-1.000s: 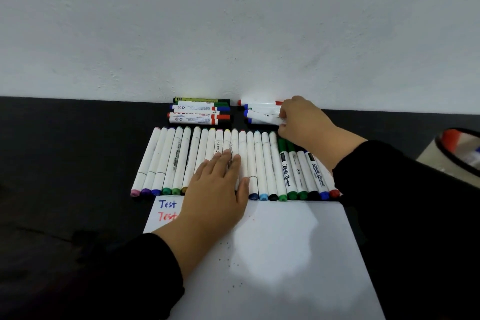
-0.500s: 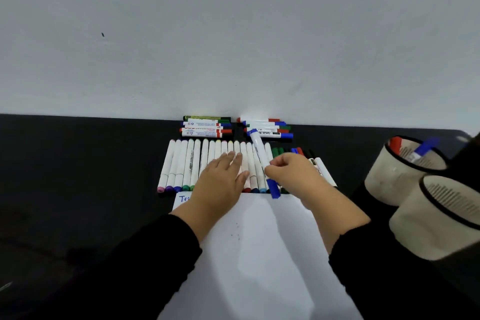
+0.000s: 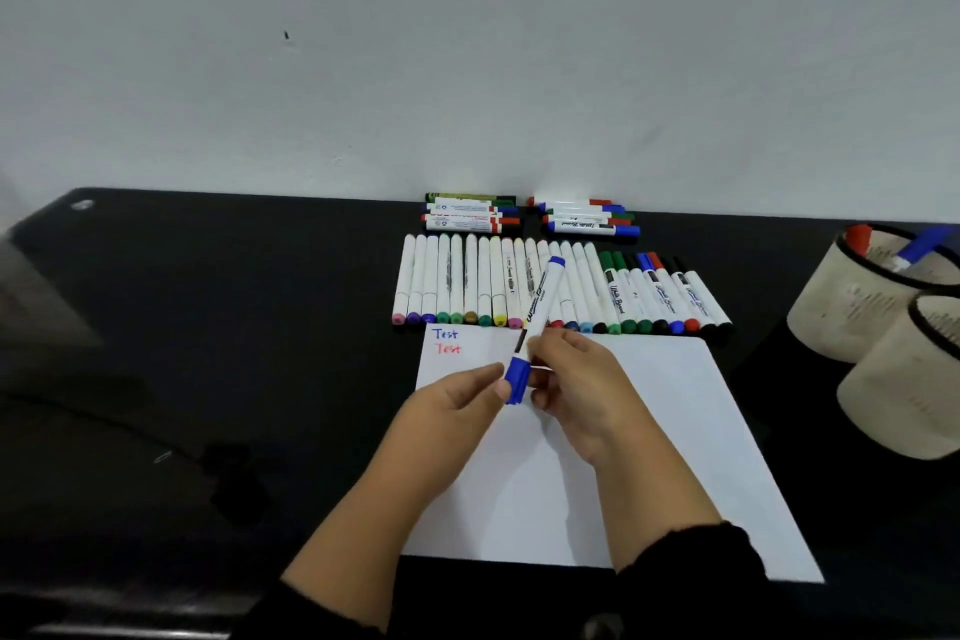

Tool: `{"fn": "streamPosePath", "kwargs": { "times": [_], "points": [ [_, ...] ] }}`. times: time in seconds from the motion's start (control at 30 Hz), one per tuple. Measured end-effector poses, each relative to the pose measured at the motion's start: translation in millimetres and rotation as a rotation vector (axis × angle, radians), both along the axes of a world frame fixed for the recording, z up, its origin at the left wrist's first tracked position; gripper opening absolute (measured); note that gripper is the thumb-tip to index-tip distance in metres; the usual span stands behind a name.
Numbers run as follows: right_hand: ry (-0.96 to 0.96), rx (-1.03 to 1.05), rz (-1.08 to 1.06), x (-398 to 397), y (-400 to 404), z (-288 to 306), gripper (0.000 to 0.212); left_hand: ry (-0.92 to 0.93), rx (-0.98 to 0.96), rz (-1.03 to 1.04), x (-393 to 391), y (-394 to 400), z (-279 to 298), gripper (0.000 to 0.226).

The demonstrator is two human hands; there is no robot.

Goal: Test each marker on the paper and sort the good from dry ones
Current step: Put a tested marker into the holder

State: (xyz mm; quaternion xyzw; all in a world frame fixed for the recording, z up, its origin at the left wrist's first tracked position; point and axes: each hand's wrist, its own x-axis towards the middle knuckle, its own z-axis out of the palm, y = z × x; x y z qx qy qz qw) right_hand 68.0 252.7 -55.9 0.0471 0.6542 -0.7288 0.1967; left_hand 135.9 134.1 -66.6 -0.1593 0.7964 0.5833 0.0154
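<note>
Above the white paper (image 3: 649,431) I hold a blue whiteboard marker (image 3: 540,307), tilted with its blue cap (image 3: 518,379) pointing toward me. My right hand (image 3: 582,390) grips the white barrel. My left hand (image 3: 462,398) pinches the cap with thumb and fingers. The cap is on the marker. "Test" is written twice on the paper's top left corner, in blue (image 3: 445,334) and in red (image 3: 448,349). A long row of capped markers (image 3: 467,281) lies just beyond the paper's far edge.
Two small stacks of markers (image 3: 470,213) (image 3: 587,216) lie against the wall. Two beige cups (image 3: 862,296) (image 3: 914,379) stand at the right; the farther one holds a red and a blue marker. The table (image 3: 208,327) is black and glossy.
My right hand brought the blue marker from the back stack to above the paper. My left hand left the marker row and took hold of the cap. The view pulled back.
</note>
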Motion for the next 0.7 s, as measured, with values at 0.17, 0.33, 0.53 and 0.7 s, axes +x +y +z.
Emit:
{"fn": "streamPosePath", "kwargs": {
  "times": [0.17, 0.33, 0.53, 0.7],
  "points": [
    [0.068, -0.023, 0.081, 4.9, -13.9, -4.8, 0.016, -0.004, 0.074, 0.043, 3.8, -14.0, -1.9, 0.015],
    [0.104, -0.004, 0.117, -1.6, -19.9, -14.5, 0.012, -0.028, 0.036, 0.083, -2.1, -25.1, -9.1, 0.010],
    [0.137, 0.065, 0.068, -8.5, -20.8, -22.1, 0.019, -0.021, 0.018, 0.091, -6.3, -27.4, -13.8, 0.030],
    [0.153, 0.109, 0.066, -11.2, -18.1, -18.4, 0.020, 0.004, 0.057, 0.072, -7.5, -26.0, -14.4, 0.025]
  ]
}}
